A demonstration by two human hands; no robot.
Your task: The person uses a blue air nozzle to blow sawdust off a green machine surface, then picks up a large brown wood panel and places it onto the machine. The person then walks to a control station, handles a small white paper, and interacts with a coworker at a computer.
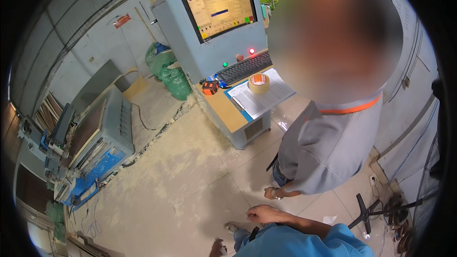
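**Examiner:** State of the grip?

**Inspector:** The wearer's bare right hand [263, 213], below a light-blue sleeve [347, 239], has loosely bent fingers, back uppermost. Its palm is hidden; whether it grasps anything cannot be told. The left hand cannot be identified with certainty, and its grip cannot be told.

**Examiner:** What is nearest?

**Inspector:** A co-worker's lowered hand [269, 193], with a pale metallic wristband [274, 193], is near the right hand, apart from it. That person wears a grey shirt with an orange-trimmed collar [350, 108].

**Examiner:** And the work items?

**Inspector:** Well apart from the right hand. A cream roll of tape [259, 86] lies flat on white printed sheets [262, 104] on a blue clipboard [245, 115]. The clipboard rests on a tan wooden ledge [227, 114], beside an orange-and-black tape measure [209, 87]. Just behind is a black keyboard [244, 69].

**Examiner:** Beyond those?

**Inspector:** The ledge belongs to a blue-grey metal console [183, 33] with a lit screen [221, 9]. Green plastic bags [175, 82] stand behind it; a blue-grey machine [117, 123] stands left, on a dusty tiled floor [190, 181].
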